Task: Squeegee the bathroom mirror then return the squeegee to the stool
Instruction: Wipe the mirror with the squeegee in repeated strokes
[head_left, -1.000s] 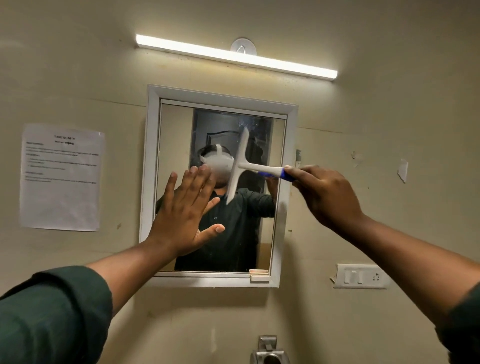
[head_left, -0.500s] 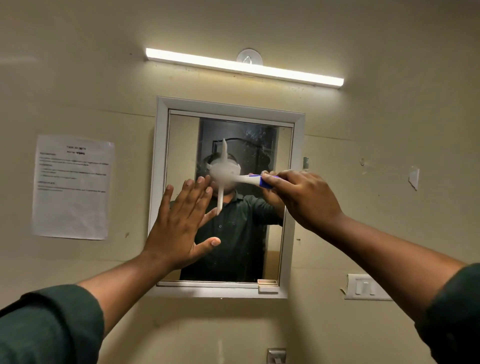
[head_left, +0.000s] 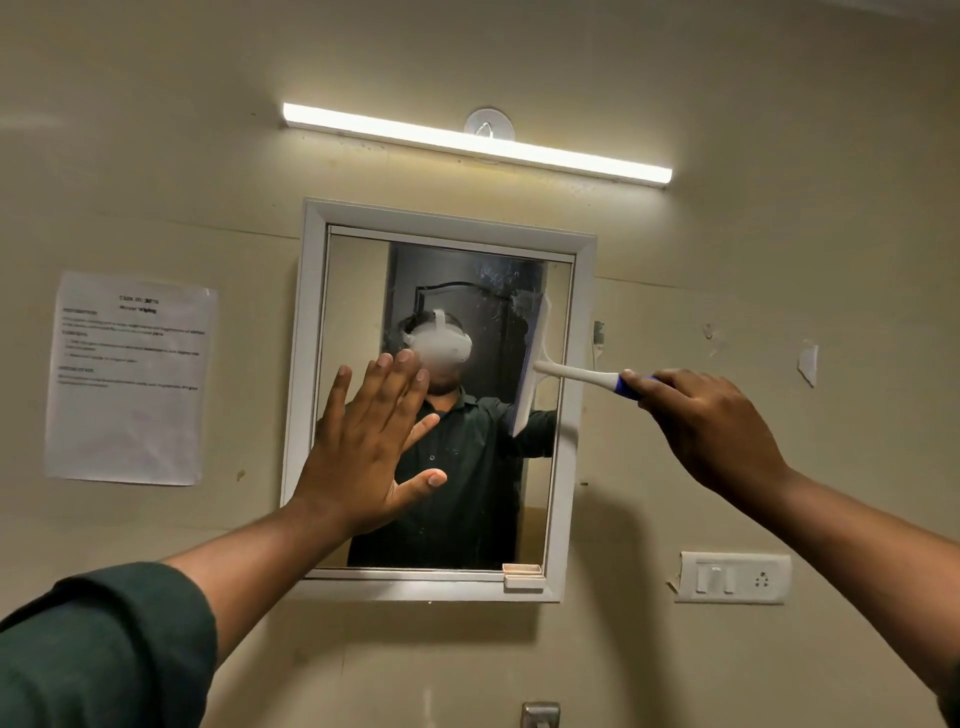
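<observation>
A white-framed mirror (head_left: 311, 364) hangs on the beige wall, with smears near its top right. My right hand (head_left: 711, 421) grips the blue end of a white squeegee (head_left: 535, 364). Its blade stands upright against the glass near the mirror's right edge. My left hand (head_left: 363, 447) is spread flat on the lower left of the glass, fingers apart, holding nothing. The stool is out of view.
A tube light (head_left: 478, 143) glows above the mirror. A printed paper sheet (head_left: 130, 379) is stuck to the wall at left. A switch and socket plate (head_left: 732, 578) sits at lower right. A metal tap fitting (head_left: 540, 714) shows at the bottom edge.
My right hand has drawn the squeegee from the middle of the glass to the mirror's right edge. My left hand has stayed flat on the glass.
</observation>
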